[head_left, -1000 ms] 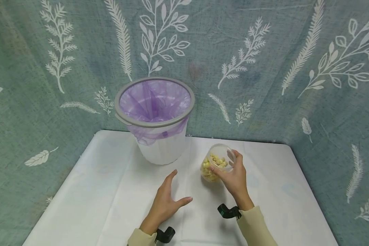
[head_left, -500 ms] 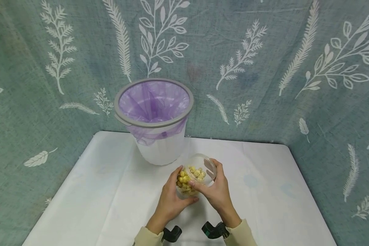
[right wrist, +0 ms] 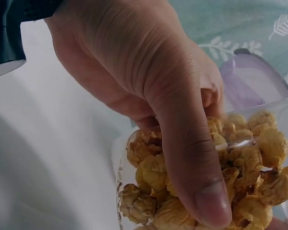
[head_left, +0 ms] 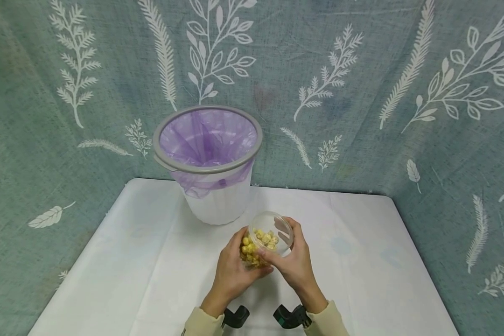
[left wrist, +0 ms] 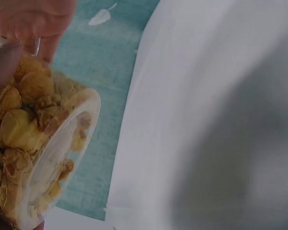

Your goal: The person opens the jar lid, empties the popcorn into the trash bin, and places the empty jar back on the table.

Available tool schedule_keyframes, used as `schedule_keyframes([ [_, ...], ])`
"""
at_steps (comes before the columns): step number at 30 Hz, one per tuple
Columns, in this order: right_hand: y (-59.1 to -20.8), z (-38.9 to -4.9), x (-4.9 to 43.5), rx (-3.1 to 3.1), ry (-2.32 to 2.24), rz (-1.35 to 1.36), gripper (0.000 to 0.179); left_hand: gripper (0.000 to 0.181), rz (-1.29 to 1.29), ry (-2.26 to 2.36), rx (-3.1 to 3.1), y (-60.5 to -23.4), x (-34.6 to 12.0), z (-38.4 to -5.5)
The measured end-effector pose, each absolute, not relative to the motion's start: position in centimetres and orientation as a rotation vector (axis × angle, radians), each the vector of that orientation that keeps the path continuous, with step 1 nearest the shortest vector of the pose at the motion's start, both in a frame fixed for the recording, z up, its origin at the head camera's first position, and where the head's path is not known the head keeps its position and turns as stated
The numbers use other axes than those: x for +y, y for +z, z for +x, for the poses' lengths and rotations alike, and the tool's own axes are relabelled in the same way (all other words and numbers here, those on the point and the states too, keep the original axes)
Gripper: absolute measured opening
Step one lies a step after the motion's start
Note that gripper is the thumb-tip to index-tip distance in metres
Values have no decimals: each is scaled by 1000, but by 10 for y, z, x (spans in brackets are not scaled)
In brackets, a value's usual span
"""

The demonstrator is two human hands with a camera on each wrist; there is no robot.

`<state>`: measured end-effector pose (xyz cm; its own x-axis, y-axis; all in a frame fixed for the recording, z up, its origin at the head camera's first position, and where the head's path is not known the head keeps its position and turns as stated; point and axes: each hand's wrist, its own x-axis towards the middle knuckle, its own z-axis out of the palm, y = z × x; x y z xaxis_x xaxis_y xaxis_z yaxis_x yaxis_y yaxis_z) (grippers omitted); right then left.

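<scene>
A clear plastic jar (head_left: 252, 255) of yellow popcorn (head_left: 265, 238) is tilted in both hands above the white table, its uncovered mouth facing up and to the right in the head view. Cupped round the lower part is my left hand (head_left: 230, 269). My right hand (head_left: 297, 266) grips the jar near its rim. In the right wrist view the thumb (right wrist: 194, 153) lies across the wall, with popcorn showing behind the clear plastic. The left wrist view shows the jar's round base (left wrist: 53, 163) and part of a hand (left wrist: 33, 19); the other fingers are mostly hidden.
A white bin (head_left: 220, 203) with a grey rim stands at the back of the table (head_left: 361, 261), left of centre. A purple bag (head_left: 210, 137) lines it and folds over its edge. Green leaf-patterned cloth (head_left: 277, 56) hangs behind the table and at both sides.
My right hand has brought the jar left and nearer to me. My left hand, apart from it a second ago, now holds its lower part. The last half second shows only slight shifts.
</scene>
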<state>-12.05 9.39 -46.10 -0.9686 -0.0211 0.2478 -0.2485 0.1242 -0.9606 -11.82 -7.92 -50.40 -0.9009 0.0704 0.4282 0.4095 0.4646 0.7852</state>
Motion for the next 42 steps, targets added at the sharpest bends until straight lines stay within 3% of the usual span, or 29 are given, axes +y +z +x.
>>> schedule_keyframes([
  [13,-461,-123,101,-2175,2031,344,82,99,-493,-1422,-2374,-497,-84,-120],
  [23,-457,-134,136,-2170,2281,860,88,95,-705,-1717,-2449,-485,-101,-119],
  [28,-456,-137,144,-2165,2369,988,91,92,-783,-1789,-2471,-480,-106,-118],
  [35,-457,-138,144,-2092,2389,983,89,94,-713,-1725,-2426,-484,-104,-119],
  [42,-461,-132,134,-2083,2237,756,80,97,-482,-1691,-2331,-491,-91,-118],
])
